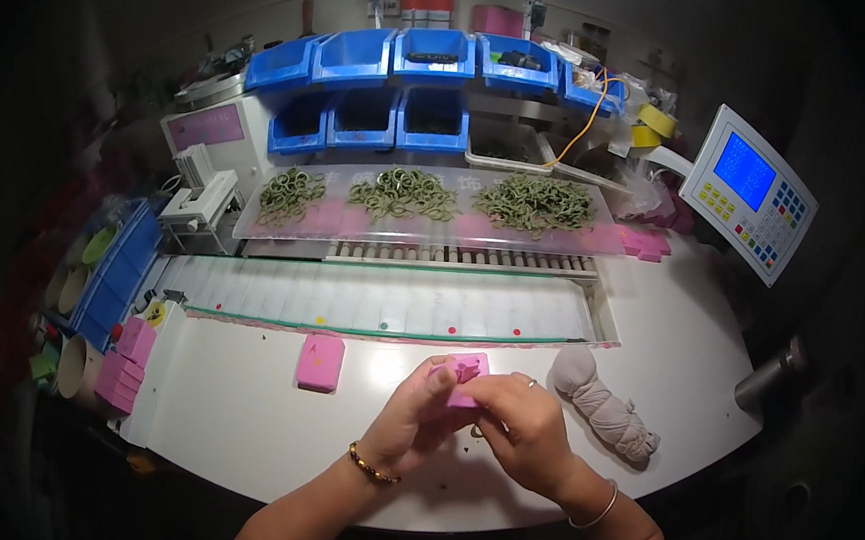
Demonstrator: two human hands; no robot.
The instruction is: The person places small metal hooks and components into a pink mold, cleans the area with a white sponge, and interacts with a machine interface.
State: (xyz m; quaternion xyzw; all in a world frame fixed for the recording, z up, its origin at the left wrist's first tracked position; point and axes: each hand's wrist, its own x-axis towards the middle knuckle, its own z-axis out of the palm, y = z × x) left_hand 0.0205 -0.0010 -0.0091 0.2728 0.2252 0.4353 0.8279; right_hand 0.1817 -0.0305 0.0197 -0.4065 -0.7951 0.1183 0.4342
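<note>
Midway, by the look of it — left hand [411, 409] and right hand [522, 427] both grasping one pink block [465, 376] above the table [242, 417]; second pink block [321, 363] at nine o'clock, untouched — green rings [405, 194] waiting at twelve.

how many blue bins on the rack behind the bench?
7. Top row holds four blue bins: far left, next, centre, right. Lower row holds three: left, middle, right. More may be hidden at the right end.

Single head-worn fisheye view — looks steeply down, forward over white worktable [645, 385], close; edges bend toward rim.
</note>
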